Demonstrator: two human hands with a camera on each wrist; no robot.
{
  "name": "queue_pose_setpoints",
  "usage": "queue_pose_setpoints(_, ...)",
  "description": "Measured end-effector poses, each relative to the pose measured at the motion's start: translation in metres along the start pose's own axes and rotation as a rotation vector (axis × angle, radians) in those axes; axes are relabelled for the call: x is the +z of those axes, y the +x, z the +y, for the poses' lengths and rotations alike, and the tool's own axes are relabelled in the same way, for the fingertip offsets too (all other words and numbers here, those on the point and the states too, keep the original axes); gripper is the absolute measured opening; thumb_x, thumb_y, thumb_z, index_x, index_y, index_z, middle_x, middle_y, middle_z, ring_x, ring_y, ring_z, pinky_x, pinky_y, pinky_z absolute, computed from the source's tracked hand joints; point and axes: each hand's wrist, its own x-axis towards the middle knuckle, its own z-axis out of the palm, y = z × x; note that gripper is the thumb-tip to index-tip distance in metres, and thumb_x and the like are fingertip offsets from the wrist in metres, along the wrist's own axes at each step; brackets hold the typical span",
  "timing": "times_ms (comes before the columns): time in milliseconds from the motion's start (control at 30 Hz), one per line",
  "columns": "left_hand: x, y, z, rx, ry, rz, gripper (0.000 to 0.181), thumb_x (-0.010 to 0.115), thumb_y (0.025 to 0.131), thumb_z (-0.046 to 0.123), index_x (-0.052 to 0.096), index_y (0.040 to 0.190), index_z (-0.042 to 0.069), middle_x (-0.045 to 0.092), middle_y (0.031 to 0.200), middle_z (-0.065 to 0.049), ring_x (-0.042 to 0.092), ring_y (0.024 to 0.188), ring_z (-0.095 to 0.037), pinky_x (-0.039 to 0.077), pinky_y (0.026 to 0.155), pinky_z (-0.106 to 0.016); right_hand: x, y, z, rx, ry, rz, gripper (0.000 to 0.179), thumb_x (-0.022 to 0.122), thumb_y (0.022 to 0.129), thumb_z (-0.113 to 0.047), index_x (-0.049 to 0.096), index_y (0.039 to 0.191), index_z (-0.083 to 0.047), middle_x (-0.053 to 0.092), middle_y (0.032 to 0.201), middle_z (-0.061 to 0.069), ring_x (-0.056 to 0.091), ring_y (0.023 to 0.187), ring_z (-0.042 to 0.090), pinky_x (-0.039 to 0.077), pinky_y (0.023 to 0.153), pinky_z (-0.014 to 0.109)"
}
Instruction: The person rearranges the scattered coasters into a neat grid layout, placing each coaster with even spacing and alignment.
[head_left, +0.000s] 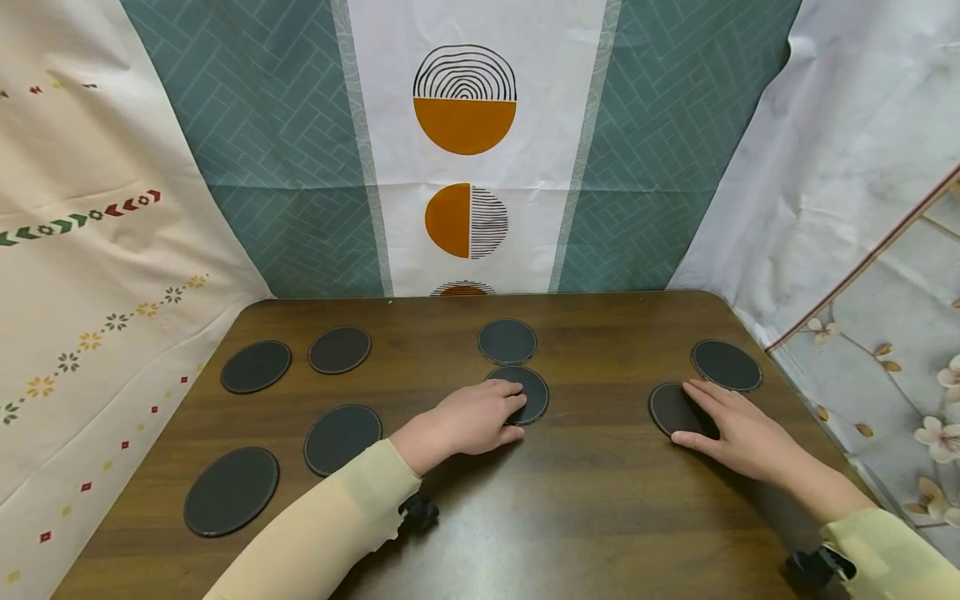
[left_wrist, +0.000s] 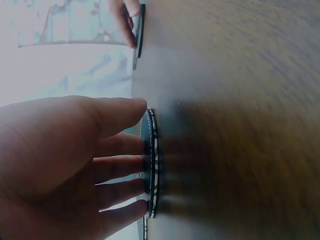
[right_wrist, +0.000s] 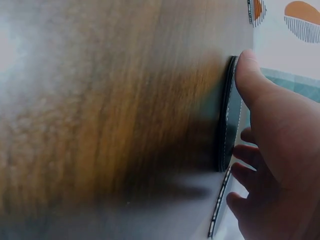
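My left hand [head_left: 478, 417] rests its fingertips on a round dark coaster [head_left: 537, 392] near the middle of the table. Its thumb is by the near edge; in the left wrist view the fingers [left_wrist: 122, 164] look nearly straight against the coaster [left_wrist: 153, 165]. Just behind lies another dark coaster [head_left: 507, 341]. To the right, my right hand [head_left: 738, 433] touches a dark coaster [head_left: 667, 410], thumb at its near edge and fingers over its right part. The right wrist view shows this coaster's edge [right_wrist: 229, 115] under the thumb. One more coaster [head_left: 727, 365] lies behind that hand.
Several more dark coasters lie at the left: a far-left one [head_left: 256, 367], a brownish one [head_left: 340, 350], one beside my left sleeve [head_left: 342, 437] and a near one [head_left: 231, 492]. The brown wooden table [head_left: 585, 517] ends against a patterned cloth [head_left: 480, 167].
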Motion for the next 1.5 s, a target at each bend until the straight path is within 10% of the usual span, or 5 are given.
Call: queue_pose_setpoints(1500,0.006,-0.003,0.002,-0.004,0.017,0.034,0.057,0.066,0.113,0.038,0.059,0.160,0.007,0.051,0.168,-0.010,0.047,0.156,-0.027,0.037,0.128,-0.038,0.003,-0.016,0.010,0.051,0.058,0.056,0.099,0.089,0.091,-0.056,0.054,0.155,0.011,0.051,0.154,0.035,0.049,0.139,0.060,0.048,0.101,0.077)
